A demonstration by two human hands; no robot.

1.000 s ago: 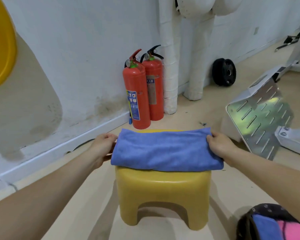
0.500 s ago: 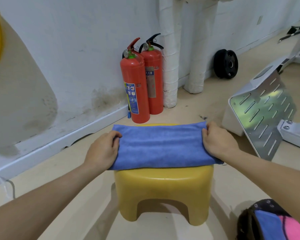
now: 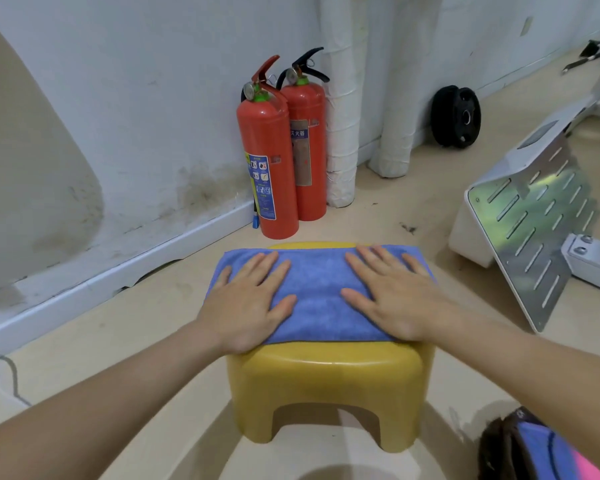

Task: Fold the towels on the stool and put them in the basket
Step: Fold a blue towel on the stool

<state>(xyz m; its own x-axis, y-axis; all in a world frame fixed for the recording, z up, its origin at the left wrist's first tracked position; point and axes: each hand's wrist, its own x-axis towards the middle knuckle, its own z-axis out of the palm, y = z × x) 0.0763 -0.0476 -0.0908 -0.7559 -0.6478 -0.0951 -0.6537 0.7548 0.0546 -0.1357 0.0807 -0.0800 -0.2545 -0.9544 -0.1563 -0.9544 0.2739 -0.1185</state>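
Observation:
A blue towel (image 3: 317, 296), folded into a flat rectangle, lies across the top of a low yellow plastic stool (image 3: 329, 386). My left hand (image 3: 248, 303) presses flat on the towel's left half with straight, spread fingers. On the right half my right hand (image 3: 392, 296) lies the same way, palm down. At the bottom right corner a dark basket (image 3: 499, 445) shows only its rim, with blue and pink towels inside it.
Two red fire extinguishers (image 3: 274, 150) stand against the white wall behind the stool, beside wrapped white pipes (image 3: 340, 109). A slotted metal plate on a white machine base (image 3: 530, 230) sits to the right. A black weight plate (image 3: 456, 116) leans at the wall.
Both hands let go of the towel's side edges and moved inward onto its top, fingers now flat. The view has come closer to the stool.

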